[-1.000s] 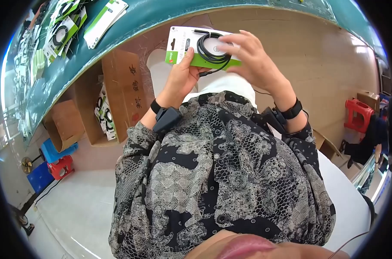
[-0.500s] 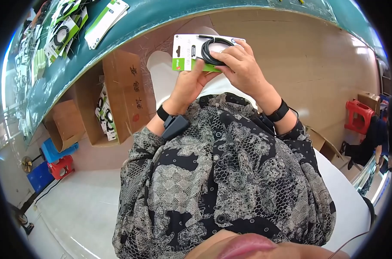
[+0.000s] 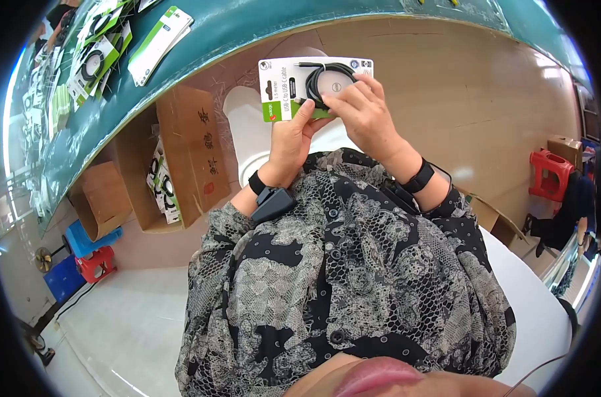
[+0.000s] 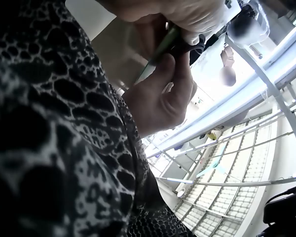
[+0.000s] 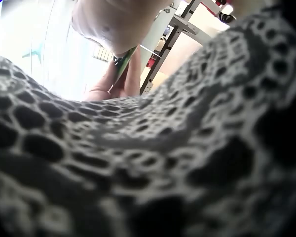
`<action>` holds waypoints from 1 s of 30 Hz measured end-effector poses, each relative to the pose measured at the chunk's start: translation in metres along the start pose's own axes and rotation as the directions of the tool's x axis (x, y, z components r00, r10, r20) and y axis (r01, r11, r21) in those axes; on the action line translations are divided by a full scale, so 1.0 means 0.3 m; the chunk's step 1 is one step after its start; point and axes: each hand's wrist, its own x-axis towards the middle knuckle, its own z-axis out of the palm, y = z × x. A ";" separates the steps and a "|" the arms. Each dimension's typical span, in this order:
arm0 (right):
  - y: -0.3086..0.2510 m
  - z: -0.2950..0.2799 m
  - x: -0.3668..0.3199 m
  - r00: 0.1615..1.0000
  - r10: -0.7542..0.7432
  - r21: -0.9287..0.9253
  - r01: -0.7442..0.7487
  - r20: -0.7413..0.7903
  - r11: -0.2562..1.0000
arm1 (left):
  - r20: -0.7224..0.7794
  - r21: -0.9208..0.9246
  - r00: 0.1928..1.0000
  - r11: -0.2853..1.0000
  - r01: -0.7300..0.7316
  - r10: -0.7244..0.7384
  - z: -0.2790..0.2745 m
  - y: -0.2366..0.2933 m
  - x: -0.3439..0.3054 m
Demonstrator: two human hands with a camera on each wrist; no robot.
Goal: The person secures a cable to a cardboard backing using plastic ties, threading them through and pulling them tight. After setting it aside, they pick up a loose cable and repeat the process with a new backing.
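A white and green card (image 3: 284,71) with printed cable lettering is held up before the person's lap in the head view. The left hand (image 3: 292,141) grips its lower edge, thumb on the front. A coiled black cable (image 3: 311,81) lies against the card's face. The right hand (image 3: 366,119), fingers curled, pinches the coil's lower right side. In the left wrist view the left hand (image 4: 160,98) holds the card (image 4: 160,49) edge-on. The right wrist view shows the right hand (image 5: 113,24) over the card; its fingertips are hidden there.
A green-covered table (image 3: 227,30) curves across the top, with stacked cards (image 3: 160,45) and carded cables (image 3: 92,63) at left. Below it stand an open cardboard box (image 3: 191,149) holding carded cables and a smaller box (image 3: 100,198). A red stool (image 3: 550,177) is at right.
The right hand has come down from above the card onto the cable coil, its fingers now curled. Card and left hand have shifted slightly, and the card's face is turned more toward the head camera.
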 end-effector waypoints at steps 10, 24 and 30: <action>0.060 -0.086 0.146 0.980 -0.059 0.114 0.082 -0.188 0.990 | -0.132 0.191 0.979 0.973 -0.131 0.158 -0.052 0.045 0.007; 0.834 -0.008 0.529 0.809 0.555 -0.295 -0.587 -0.193 0.754 | -0.113 0.097 0.993 0.995 -0.030 0.041 -0.049 0.094 0.018; 0.781 -0.124 0.533 0.740 0.668 -0.521 -0.544 0.071 0.658 | -0.093 0.089 0.995 0.995 -0.039 0.047 0.014 0.131 0.049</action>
